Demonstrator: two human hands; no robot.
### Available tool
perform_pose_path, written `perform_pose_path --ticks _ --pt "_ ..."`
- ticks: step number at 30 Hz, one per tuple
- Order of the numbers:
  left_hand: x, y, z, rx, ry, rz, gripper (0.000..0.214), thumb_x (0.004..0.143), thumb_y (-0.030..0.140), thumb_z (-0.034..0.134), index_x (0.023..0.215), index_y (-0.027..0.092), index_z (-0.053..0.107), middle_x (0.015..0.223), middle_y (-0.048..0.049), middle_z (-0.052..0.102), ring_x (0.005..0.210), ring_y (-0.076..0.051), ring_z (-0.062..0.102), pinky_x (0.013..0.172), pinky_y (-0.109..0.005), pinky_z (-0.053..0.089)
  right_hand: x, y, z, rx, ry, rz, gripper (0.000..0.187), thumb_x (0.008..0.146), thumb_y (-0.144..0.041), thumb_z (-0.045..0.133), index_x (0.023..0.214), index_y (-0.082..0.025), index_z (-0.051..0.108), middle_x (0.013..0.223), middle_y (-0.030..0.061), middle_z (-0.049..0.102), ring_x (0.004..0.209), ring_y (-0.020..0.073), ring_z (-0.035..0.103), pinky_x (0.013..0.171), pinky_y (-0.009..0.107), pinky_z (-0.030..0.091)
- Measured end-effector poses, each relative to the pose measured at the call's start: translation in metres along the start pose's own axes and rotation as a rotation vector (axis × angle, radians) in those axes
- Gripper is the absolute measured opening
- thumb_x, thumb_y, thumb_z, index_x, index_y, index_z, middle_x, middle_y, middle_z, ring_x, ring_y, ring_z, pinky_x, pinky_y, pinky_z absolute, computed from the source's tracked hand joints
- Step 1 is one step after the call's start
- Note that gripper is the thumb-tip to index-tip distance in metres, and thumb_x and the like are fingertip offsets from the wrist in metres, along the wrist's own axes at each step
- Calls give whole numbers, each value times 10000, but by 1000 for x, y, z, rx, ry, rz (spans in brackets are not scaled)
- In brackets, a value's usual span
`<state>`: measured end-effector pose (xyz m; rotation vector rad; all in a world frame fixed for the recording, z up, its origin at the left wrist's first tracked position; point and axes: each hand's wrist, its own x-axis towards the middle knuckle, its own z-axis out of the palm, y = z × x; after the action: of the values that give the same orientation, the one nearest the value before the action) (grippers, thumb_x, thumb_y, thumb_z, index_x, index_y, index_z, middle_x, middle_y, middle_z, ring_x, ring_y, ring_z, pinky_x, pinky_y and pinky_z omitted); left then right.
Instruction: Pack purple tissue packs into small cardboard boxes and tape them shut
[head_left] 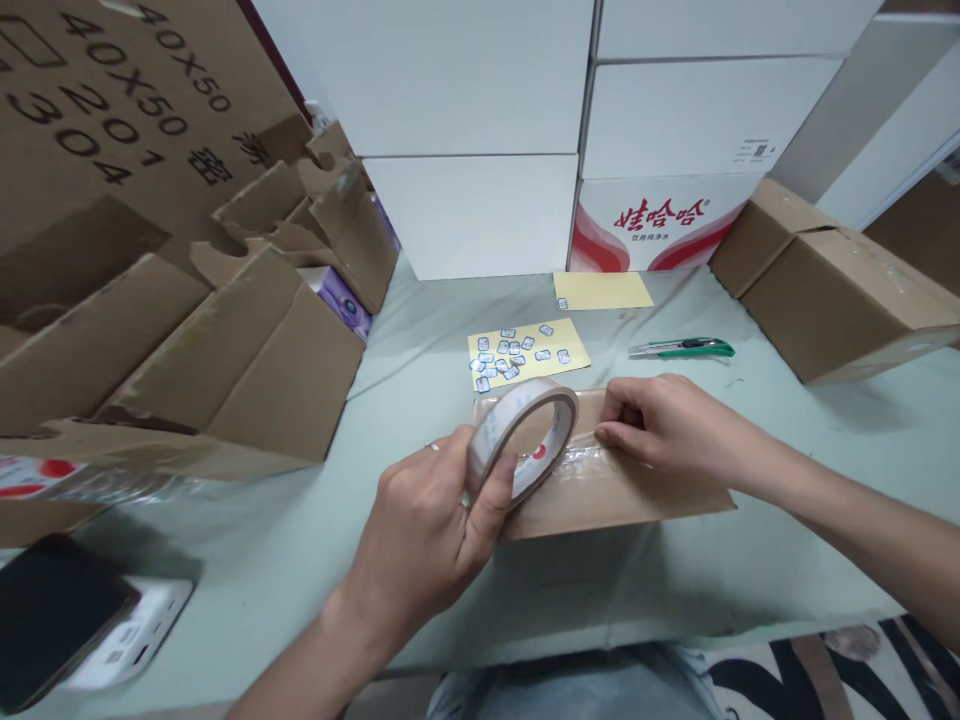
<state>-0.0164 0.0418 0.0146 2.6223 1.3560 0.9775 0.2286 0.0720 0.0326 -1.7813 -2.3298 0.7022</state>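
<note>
My left hand [439, 520] is closed round a roll of clear packing tape [495, 425], thumb inside the ring, fingers on its outer side. The roll is tilted over the left part of a small brown cardboard box [622, 500]. A shiny strip of tape lies along the top of that box. My right hand [660, 425] rests on the box's top toward the right, its fingers curled and pinched together against the surface near the strip. Whatever is between those fingertips is hidden. Behind the box lies a green utility knife [686, 348], apart from both hands.
A yellow sheet with several small stickers [574, 360] lies behind the box, another yellow sheet [607, 290] farther back. Open cartons [277, 360] stand left, a closed carton [847, 290] right. White boxes [472, 215] wall the back. A black phone [56, 610] lies front left.
</note>
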Motion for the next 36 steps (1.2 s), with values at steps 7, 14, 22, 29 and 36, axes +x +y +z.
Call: perform_pose_path --ticks 7,14,22,29,36 --pt "-12 -8 0 -30 35 79 475 1077 448 271 842 170 577 610 -53 690 486 -192 688 403 -265 457 1 2 -2 15 -28 -25 165 901 -209 562 742 -200 606 671 -11 653 599 133 526 570 261 312" --pt "-13 -4 -5 -134 24 -30 387 1080 463 253 884 216 477 646 -22 700 616 -206 757 496 -256 544 1 4 -2 43 -56 -42 198 899 -232 549 707 -210 591 612 -35 608 548 118 486 542 252 328" --pt "-12 1 -12 147 22 125 335 1086 369 297 937 177 527 639 -6 650 494 -154 637 447 -245 441 -5 7 3 -73 92 -29 164 882 -281 612 734 -214 587 630 -15 637 552 147 540 508 268 327" --pt "-16 0 -8 93 41 64 312 1072 388 335 986 193 563 715 -23 692 570 -179 663 535 -262 487 -29 10 30 -277 229 -643 603 974 -604 497 1347 -138 589 1433 246 541 1356 390 479 1064 586 422" --pt "-15 1 -7 87 53 11 398 1075 385 319 835 182 563 660 -46 680 569 -176 679 524 -262 482 -32 2 38 -358 81 -576 884 757 -533 816 1502 -205 472 1599 321 298 1492 515 254 1102 746 318"
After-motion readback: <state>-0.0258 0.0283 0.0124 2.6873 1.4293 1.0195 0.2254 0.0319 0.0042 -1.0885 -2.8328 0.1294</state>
